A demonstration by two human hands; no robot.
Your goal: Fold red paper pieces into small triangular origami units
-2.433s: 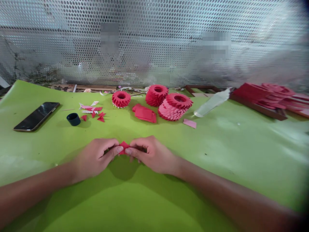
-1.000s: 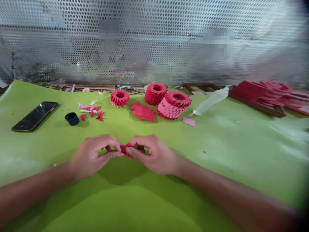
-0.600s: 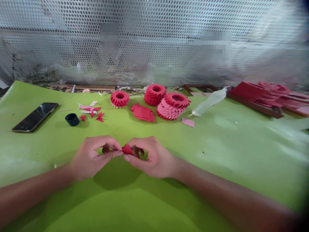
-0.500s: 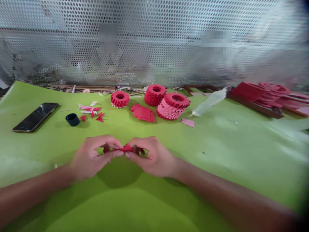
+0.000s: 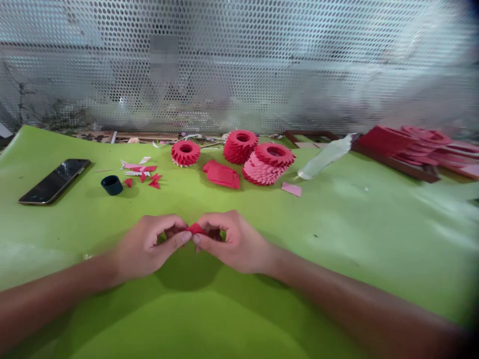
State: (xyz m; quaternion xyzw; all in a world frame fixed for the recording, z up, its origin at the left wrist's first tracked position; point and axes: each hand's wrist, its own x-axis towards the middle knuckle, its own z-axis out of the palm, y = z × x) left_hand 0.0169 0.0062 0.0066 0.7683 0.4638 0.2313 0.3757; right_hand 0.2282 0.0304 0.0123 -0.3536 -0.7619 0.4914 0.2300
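A small folded piece of red paper (image 5: 195, 229) is pinched at its two ends between my left hand (image 5: 149, 244) and my right hand (image 5: 232, 243). Thumbs and fingertips of both hands meet around it, hiding most of the paper. Both hands hover low over the green table mat (image 5: 337, 234). Beyond my fingers lie several rings built from folded red paper units, the nearest being a red ring (image 5: 185, 153). A pile of red paper rectangles (image 5: 221, 175) lies beside it.
A taller red ring (image 5: 240, 147) and a pink-and-red ring stack (image 5: 267, 164) stand at the back. On the left are a smartphone (image 5: 54, 181), a black cap (image 5: 111, 185) and small paper triangles (image 5: 144, 174). A clear plastic sleeve (image 5: 325, 157) and a wooden tray of red paper (image 5: 396, 149) are on the right, before a perforated metal screen (image 5: 239, 65).
The red paper now looks smaller and more tightly folded between my fingertips. My hands have shifted slightly, and the paper stays held by both.
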